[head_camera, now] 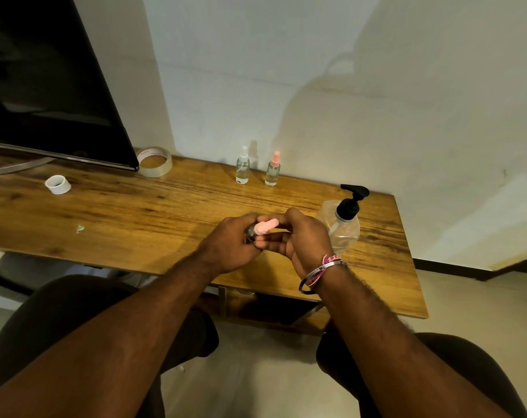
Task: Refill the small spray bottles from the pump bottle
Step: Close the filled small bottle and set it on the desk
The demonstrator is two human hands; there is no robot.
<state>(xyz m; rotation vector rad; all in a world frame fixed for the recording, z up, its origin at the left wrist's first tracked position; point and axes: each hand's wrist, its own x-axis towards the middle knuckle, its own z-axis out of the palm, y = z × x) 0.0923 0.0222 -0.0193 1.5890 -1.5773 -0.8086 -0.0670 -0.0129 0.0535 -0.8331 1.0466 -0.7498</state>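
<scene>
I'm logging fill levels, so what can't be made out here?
- Head view: held spray bottle, body hidden by left hand and right hand; only its pink cap shows.
- Pump bottle: clear, level unreadable.
- Two far spray bottles: too small.

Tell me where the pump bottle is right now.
In the head view, the pump bottle stands on the right part of the wooden table, just beyond the right hand and nearer than the two small spray bottles by the wall.
</scene>
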